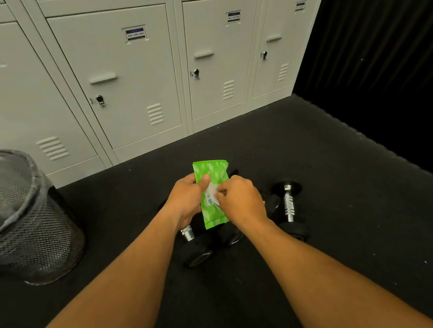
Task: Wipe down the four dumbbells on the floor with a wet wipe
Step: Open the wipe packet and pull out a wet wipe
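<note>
Black mat floor [352,229], grey lockers [125,80] behind, mesh bin [29,233] at left. Left hand [187,199] wraps the green wipe pack [209,171]; right hand [241,201] pinches its white flap. Dumbbells [288,204] lie on the floor beneath the hands, partly hidden.

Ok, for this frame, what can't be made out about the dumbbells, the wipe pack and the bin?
Head view:
- Black chrome-handled dumbbells: the hands and pack cover the middle ones, so four cannot be counted.
- Green wet-wipe pack: the right hand hides the flap; whether a wipe is out is unclear. The left hand covers its side.
- Black mesh waste bin: cut off by the left edge, contents blurred.
- Grey locker labels: too small to read.
</note>
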Demonstrator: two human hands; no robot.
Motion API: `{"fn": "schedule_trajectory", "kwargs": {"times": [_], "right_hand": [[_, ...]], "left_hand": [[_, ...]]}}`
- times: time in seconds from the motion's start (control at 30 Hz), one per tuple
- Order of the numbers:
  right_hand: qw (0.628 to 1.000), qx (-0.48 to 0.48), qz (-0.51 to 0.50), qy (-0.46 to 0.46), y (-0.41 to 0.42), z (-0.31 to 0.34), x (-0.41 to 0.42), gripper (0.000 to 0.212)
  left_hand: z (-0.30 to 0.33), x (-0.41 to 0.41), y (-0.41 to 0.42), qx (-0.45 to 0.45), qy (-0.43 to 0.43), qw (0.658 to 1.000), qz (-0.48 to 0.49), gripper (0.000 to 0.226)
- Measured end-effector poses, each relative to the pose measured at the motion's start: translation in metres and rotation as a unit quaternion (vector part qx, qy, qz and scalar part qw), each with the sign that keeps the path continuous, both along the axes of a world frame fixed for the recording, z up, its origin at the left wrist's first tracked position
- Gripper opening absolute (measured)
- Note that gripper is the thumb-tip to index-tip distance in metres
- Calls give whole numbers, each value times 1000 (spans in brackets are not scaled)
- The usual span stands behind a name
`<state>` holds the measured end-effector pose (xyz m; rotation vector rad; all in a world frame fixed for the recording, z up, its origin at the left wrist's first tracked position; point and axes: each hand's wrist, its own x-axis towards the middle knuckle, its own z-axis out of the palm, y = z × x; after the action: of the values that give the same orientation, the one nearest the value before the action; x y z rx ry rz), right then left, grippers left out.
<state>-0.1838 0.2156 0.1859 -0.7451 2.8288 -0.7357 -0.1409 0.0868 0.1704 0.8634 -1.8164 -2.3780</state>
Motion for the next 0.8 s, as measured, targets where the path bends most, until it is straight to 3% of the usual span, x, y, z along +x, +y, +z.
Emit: {"fn": "schedule_trajectory", "kwargs": {"times": [0.33,0.8], "right_hand": [[1000,-19,-5,-4,-3,3,0,18],[976,-177,-52,-118,8,6,-9,12]], "left_hand": [[-3,2,-1,22,11,1000,5,27],[-1,-1,2,14,-2,999,29,27]]}}
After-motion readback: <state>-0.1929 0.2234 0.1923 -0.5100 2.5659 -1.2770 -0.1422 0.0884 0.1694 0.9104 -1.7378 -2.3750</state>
